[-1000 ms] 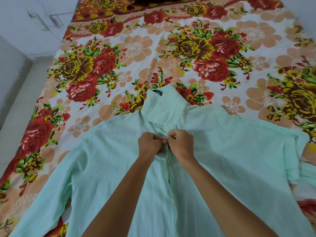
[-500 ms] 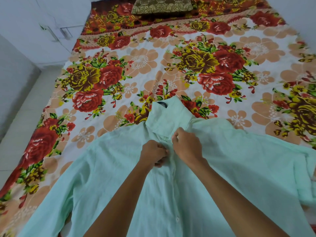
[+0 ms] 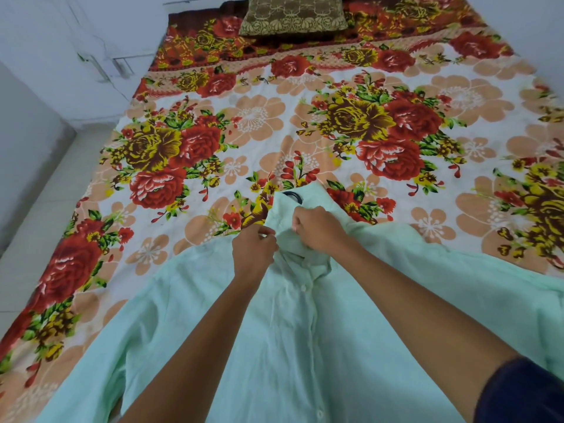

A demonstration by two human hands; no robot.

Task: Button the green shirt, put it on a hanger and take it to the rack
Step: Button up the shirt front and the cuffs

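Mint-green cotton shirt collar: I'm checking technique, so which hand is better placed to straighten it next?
Probably the right hand: it already grips the collar, while the left hand pinches lower.

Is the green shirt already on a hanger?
No, the green shirt lies flat on the bed while both hands hold its collar; no hanger shows.

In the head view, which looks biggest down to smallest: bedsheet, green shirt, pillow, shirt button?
1. Bedsheet
2. Green shirt, though it lies nearer the camera, which enlarges it
3. Pillow, far off and cut by the frame's edge
4. Button
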